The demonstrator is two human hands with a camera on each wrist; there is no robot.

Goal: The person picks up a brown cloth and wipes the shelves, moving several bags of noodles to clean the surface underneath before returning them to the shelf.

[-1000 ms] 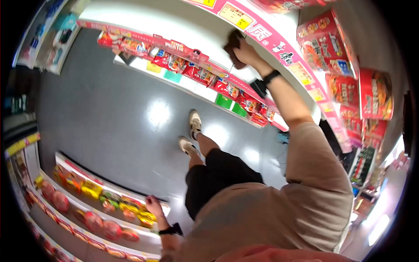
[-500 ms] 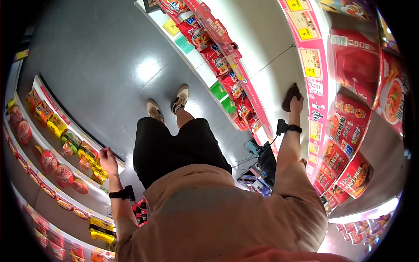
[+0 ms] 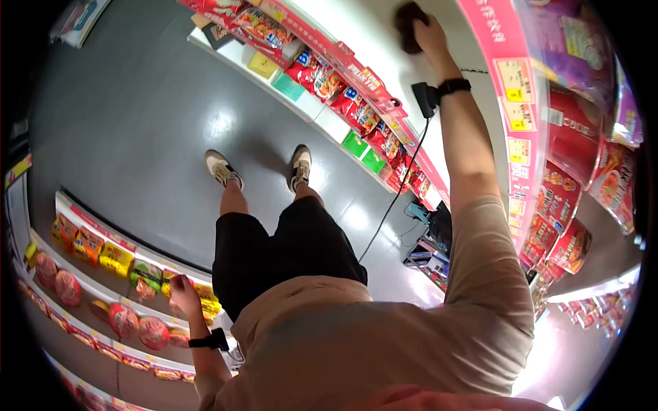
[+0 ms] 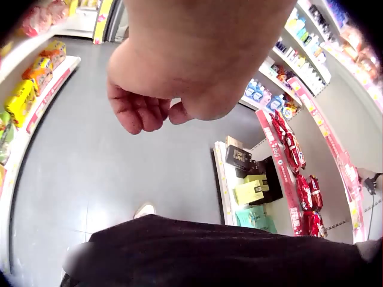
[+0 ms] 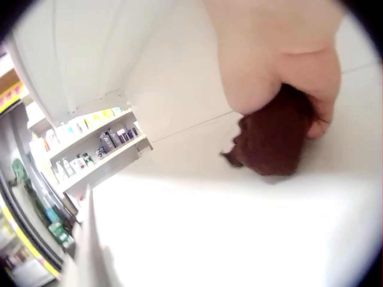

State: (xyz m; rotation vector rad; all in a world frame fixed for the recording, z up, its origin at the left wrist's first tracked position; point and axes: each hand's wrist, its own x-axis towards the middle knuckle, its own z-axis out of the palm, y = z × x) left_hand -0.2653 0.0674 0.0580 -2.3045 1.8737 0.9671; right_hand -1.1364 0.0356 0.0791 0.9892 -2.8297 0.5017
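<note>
My right hand (image 3: 430,40) reaches over a white shelf board (image 3: 367,31) and grips a dark brown cloth (image 3: 409,29). In the right wrist view the bunched cloth (image 5: 272,143) lies against the white surface (image 5: 185,101). The thumb and fingers wrap its upper part, and its lower edge hangs out ragged. My left hand (image 3: 184,298) hangs at the side near the lower snack shelves. In the left wrist view that hand (image 4: 173,78) has loosely curled fingers with nothing visible in them.
Red noodle packs (image 3: 353,106) line a pink-edged shelf below the white board. To the right, a pink price rail (image 3: 510,75) fronts more red packages (image 3: 541,226). Yellow packs (image 3: 115,260) and round red tubs (image 3: 123,320) sit at left. A black cable (image 3: 404,181) hangs from the right wrist camera.
The right hand with the cloth has swept along the white shelf, first toward the body, then farther away again. The head view has turned, and the feet have shifted. The left hand still hangs low.
</note>
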